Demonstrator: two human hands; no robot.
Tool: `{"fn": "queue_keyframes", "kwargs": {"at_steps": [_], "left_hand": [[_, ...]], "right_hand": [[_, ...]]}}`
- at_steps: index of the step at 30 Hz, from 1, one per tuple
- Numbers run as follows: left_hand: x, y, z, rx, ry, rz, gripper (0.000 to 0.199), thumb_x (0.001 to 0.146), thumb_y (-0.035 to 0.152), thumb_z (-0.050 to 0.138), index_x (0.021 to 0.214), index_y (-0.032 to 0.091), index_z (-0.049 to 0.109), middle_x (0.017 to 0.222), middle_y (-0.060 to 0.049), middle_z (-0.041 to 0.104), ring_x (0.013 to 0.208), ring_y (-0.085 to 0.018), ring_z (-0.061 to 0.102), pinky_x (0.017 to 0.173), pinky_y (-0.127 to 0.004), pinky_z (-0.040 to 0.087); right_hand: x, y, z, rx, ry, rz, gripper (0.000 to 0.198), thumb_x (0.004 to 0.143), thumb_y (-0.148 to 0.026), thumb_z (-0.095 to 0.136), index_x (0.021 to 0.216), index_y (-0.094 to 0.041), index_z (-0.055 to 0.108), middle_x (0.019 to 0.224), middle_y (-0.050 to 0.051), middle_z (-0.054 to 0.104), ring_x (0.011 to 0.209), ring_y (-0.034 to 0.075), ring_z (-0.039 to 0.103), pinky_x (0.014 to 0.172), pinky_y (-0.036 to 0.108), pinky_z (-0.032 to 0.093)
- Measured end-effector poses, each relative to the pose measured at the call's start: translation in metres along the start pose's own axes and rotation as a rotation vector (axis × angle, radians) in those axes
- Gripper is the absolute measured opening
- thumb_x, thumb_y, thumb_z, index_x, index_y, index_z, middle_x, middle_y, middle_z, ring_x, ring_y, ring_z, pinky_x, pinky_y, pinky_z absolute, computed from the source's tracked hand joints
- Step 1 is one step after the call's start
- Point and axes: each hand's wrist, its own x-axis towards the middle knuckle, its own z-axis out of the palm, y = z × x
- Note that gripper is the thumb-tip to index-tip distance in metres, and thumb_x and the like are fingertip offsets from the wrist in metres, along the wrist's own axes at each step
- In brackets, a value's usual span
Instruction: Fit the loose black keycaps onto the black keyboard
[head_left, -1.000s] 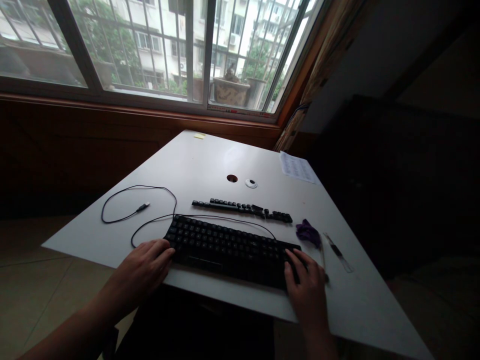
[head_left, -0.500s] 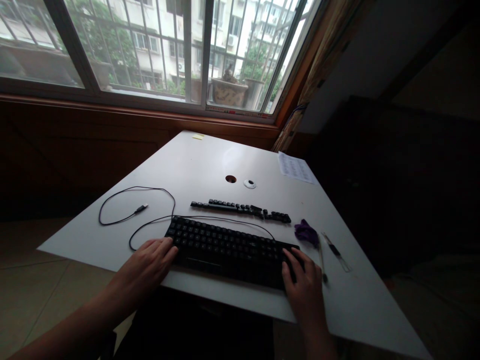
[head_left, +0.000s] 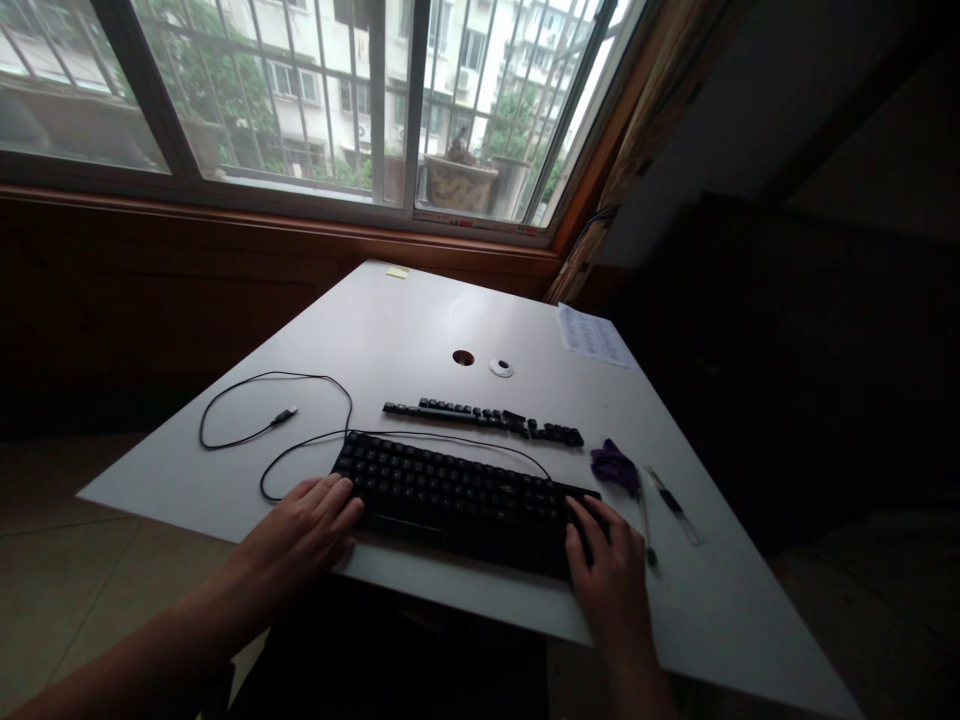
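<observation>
A black keyboard (head_left: 450, 485) lies near the front edge of the white table, its upper rows fitted with keycaps and its front part too dark to make out. My left hand (head_left: 315, 520) holds the keyboard's left end, fingers together over the corner. At the opposite end, my right hand (head_left: 606, 545) grips the right side with its fingers bent over the top; the thumb lies along the front part. Behind the keyboard sits a row of loose black keycaps (head_left: 480, 413). The keyboard's cable (head_left: 274, 374) loops to the left and ends in a USB plug (head_left: 285, 415).
Right of the keyboard are a purple cloth (head_left: 615, 466), a thin brush (head_left: 649, 550) and a wire-ended tool (head_left: 671, 502). Farther back, a round cover (head_left: 501, 368) lies beside a hole in the table (head_left: 525, 310). Printed paper (head_left: 595, 335) rests at the back right.
My left hand has shifted slightly right and toward the front along the keyboard's left end. My right hand and the keyboard look almost unchanged.
</observation>
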Motion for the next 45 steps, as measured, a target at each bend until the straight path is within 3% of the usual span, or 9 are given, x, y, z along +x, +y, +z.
{"fn": "queue_keyframes", "kwargs": {"at_steps": [5,12,17,27,37,45], "left_hand": [[0.0,-0.002,-0.001,0.015,-0.065,-0.025,0.023,0.094,0.011,0.058,0.115,0.016,0.067,0.107,-0.012,0.065,0.104,-0.03,0.06,0.092,-0.047,0.05],[-0.01,-0.008,0.015,0.009,0.051,-0.013,0.044,0.094,0.001,0.05,0.135,0.013,0.06,0.116,-0.016,0.065,0.107,-0.031,0.063,0.093,-0.048,0.051],[-0.012,-0.009,0.017,-0.018,0.144,-0.018,0.039,0.097,0.003,0.046,0.132,0.014,0.058,0.116,-0.014,0.067,0.106,-0.029,0.065,0.093,-0.045,0.053],[-0.011,-0.009,0.016,-0.184,0.201,-0.106,0.031,0.103,0.014,0.045,0.131,0.016,0.059,0.115,-0.014,0.066,0.095,-0.025,0.066,0.084,-0.04,0.056],[-0.019,0.0,0.017,-0.226,0.051,-0.246,0.038,0.1,0.014,0.056,0.137,0.019,0.061,0.113,-0.011,0.063,0.089,-0.026,0.063,0.077,-0.04,0.054],[-0.02,-0.001,0.017,-0.223,0.056,-0.231,0.041,0.098,0.011,0.057,0.137,0.02,0.063,0.113,-0.011,0.063,0.091,-0.025,0.063,0.077,-0.037,0.053]], "right_hand": [[0.0,0.001,0.0,-0.007,0.003,-0.006,0.036,0.103,-0.036,0.052,0.135,-0.026,0.064,0.134,0.012,0.061,0.121,0.03,0.058,0.103,0.052,0.047],[0.0,0.0,0.0,0.007,-0.003,-0.003,0.036,0.103,-0.035,0.051,0.135,-0.026,0.064,0.134,0.013,0.061,0.121,0.031,0.058,0.102,0.053,0.047],[-0.001,0.0,0.0,-0.012,-0.002,-0.005,0.035,0.103,-0.036,0.05,0.134,-0.026,0.065,0.134,0.013,0.061,0.12,0.03,0.058,0.102,0.052,0.047],[0.001,-0.001,-0.001,-0.011,0.004,-0.015,0.034,0.103,-0.036,0.05,0.131,-0.025,0.066,0.132,0.013,0.062,0.119,0.03,0.059,0.101,0.052,0.048],[0.0,0.0,0.0,-0.009,0.004,-0.014,0.034,0.104,-0.036,0.05,0.132,-0.024,0.066,0.132,0.013,0.062,0.118,0.03,0.059,0.101,0.052,0.049],[0.001,-0.001,-0.001,-0.02,0.001,-0.018,0.034,0.104,-0.036,0.049,0.131,-0.024,0.067,0.133,0.013,0.062,0.119,0.03,0.058,0.102,0.052,0.048]]}}
